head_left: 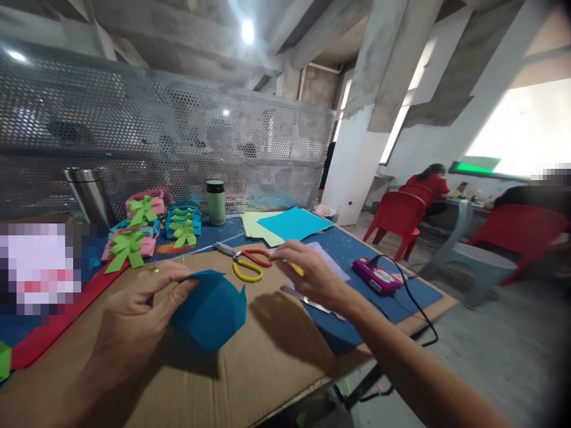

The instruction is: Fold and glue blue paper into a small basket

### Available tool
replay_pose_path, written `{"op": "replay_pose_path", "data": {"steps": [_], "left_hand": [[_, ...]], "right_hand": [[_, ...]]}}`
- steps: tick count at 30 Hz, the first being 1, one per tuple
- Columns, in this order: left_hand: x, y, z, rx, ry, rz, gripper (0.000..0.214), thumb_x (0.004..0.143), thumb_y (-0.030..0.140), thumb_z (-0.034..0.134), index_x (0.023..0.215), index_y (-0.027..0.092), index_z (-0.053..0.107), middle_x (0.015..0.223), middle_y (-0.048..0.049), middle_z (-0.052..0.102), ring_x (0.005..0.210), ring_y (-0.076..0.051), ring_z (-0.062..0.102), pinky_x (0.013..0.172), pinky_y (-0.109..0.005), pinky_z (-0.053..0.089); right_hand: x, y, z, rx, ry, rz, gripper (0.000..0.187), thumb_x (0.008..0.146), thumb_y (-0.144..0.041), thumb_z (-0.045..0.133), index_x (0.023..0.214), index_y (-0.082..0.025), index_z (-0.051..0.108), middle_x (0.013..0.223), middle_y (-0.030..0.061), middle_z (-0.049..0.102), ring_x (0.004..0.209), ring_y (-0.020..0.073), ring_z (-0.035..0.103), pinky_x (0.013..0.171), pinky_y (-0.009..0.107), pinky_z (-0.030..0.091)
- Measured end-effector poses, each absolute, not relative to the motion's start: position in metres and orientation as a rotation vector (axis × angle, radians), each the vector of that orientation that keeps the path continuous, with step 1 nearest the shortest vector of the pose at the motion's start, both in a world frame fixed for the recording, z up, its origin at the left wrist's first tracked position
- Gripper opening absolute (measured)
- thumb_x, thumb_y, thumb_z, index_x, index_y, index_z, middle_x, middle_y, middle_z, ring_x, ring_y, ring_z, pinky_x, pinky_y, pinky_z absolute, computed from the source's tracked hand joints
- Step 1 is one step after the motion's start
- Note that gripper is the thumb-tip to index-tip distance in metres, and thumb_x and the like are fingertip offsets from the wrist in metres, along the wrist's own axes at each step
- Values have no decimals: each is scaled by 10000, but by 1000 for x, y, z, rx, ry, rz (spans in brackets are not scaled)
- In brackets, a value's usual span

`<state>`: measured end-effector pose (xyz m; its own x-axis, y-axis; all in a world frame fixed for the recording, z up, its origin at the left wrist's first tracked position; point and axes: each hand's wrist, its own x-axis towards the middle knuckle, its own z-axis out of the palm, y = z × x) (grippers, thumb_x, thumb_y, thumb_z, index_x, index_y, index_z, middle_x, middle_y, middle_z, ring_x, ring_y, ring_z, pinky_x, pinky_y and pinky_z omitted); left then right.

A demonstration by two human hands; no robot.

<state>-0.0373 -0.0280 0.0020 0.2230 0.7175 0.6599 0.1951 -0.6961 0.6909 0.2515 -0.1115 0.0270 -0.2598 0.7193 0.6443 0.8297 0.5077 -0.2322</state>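
My left hand (pixel 143 309) pinches a cut piece of blue paper (pixel 212 312) between thumb and fingers. The paper has several straight edges and small pointed tabs, and it is held above the cardboard (pixel 250 368). My right hand (pixel 303 270) hovers over the far right part of the cardboard, its fingers curled together. A yellow bit of something (pixel 295 269) shows under that palm; its kind is hidden. Just left of the right fingertips lie scissors (pixel 247 264) with one red and one yellow handle. A flat metal strip (pixel 312 302) lies below the right hand.
Blue paper sheets (pixel 297 223) and a purple sheet (pixel 328 261) lie behind. A purple device (pixel 376 276) with a black cable is at right. Small baskets with green bows (pixel 182 229), a green bottle (pixel 216 203) and a steel flask (pixel 91 199) stand at the back left.
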Motion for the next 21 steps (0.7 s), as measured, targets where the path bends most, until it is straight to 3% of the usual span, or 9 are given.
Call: {"op": "replay_pose_path", "data": {"steps": [3, 5, 8, 14, 21], "left_hand": [[-39, -24, -1, 2000, 910, 1462, 277, 776, 511, 685, 852, 255, 761, 907, -20, 735, 894, -242, 660, 863, -377, 488], [-39, -21, -4, 2024, 939, 1442, 313, 783, 537, 678, 878, 250, 759, 928, -21, 738, 910, -249, 658, 879, -386, 489], [-40, -18, -7, 2074, 956, 1434, 301, 820, 507, 675, 916, 231, 746, 973, -24, 737, 935, -240, 654, 873, -365, 499], [-40, -20, -5, 2224, 961, 1513, 223, 880, 424, 652, 941, 226, 732, 963, -5, 718, 923, -216, 654, 843, -335, 512], [-38, -20, -6, 2355, 886, 1593, 182, 885, 367, 651, 933, 214, 736, 965, -27, 723, 936, -224, 655, 882, -377, 482]], "right_hand": [[317, -122, 13, -1668, -1964, -124, 250, 977, -263, 481, 1077, -184, 696, 1084, 127, 691, 977, 227, 645, 872, 411, 519], [345, -128, 1, -1795, -1988, -41, 286, 934, -300, 550, 1156, -182, 686, 1225, 156, 659, 1133, 274, 615, 984, 463, 486], [358, -130, -11, -1834, -2089, 55, 422, 892, -375, 628, 1257, -163, 645, 1299, 166, 630, 1213, 297, 578, 1019, 476, 469], [353, -122, -23, -1817, -2145, -31, 343, 868, -282, 666, 1189, -162, 668, 1148, 142, 681, 1051, 261, 628, 910, 427, 502], [362, -129, -20, -1778, -2021, -141, 241, 918, -254, 562, 1087, -142, 693, 1009, 130, 680, 943, 231, 613, 852, 389, 506]]}}
